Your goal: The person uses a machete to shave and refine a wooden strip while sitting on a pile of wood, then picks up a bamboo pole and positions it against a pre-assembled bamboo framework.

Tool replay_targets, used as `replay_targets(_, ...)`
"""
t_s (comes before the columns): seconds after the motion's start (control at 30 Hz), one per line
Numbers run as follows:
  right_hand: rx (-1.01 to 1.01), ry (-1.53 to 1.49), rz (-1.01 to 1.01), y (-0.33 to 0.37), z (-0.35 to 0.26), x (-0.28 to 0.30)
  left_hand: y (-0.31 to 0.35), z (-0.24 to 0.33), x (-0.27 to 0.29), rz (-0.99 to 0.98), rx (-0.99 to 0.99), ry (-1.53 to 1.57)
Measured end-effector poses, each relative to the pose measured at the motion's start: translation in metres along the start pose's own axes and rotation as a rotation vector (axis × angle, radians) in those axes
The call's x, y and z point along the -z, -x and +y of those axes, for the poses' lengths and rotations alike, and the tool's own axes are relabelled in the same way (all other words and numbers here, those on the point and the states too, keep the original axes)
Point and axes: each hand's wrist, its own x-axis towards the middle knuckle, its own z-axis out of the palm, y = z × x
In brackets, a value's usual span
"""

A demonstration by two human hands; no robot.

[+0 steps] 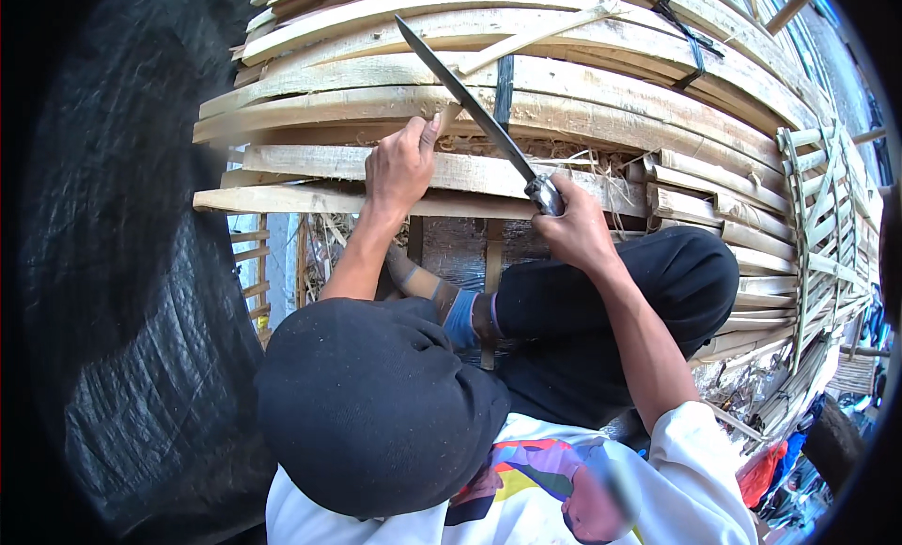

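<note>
My right hand is wrapped round the handle of a long knife. Its dark blade slants up and to the left, ending in a point beyond my left hand. My left hand is closed, thumb up, on the near end of a narrow pale wooden strip. That strip passes behind the blade and stretches away to the upper right. Below my left hand lies a pale split-wood slat. My left fingers are partly hidden from view.
Long slats lie stacked across the far side, tied with black strapping. Shorter split pieces sit at right beside a woven lattice. A black sheet hangs at left. My bent knees are close below my hands.
</note>
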Motion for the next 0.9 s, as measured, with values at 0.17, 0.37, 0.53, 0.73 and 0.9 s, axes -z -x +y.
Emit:
replay_targets(0.17, -0.005, -0.160, -0.070, -0.004, 0.003, -0.002, -0.002, 0.010, 0.011, 0.021, 0.047, 0.145)
replay_targets(0.37, 0.071, -0.123, 0.046, -0.004, -0.005, -0.005, -0.004, 0.005, 0.015, -0.033, 0.040, -0.079)
replay_targets(0.53, 0.044, -0.071, 0.112, -0.002, -0.003, -0.009, -0.005, -0.015, 0.007, 0.062, -0.234, -0.232)
replay_targets(0.73, 0.109, 0.172, 0.156, -0.002, 0.010, -0.021, -0.004, -0.028, -0.003, 0.092, -0.291, -0.201)
replay_targets(0.9, 0.226, 0.217, 0.199, -0.006, 0.004, -0.020, 0.004, -0.032, -0.020, 0.199, -0.287, -0.162)
